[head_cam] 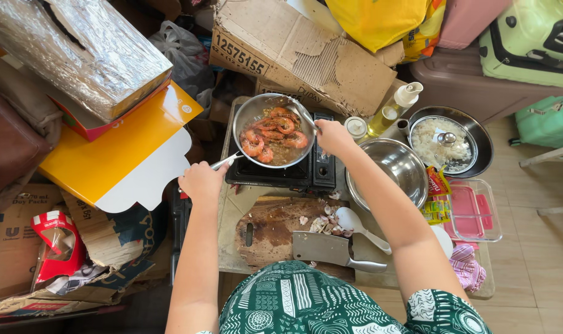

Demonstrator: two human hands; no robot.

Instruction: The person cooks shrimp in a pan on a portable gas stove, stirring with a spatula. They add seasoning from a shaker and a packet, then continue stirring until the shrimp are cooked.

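Note:
A steel frying pan holding orange shrimp in brown sauce sits on a black portable stove. My left hand grips the pan's handle at the lower left. My right hand holds a metal spatula whose blade reaches into the pan over the shrimp.
A wooden cutting board with a cleaver, garlic scraps and a white spoon lies near me. To the right stand an empty steel bowl, a lidded pan of rice, an oil bottle and a plastic container. Cardboard boxes crowd the left and back.

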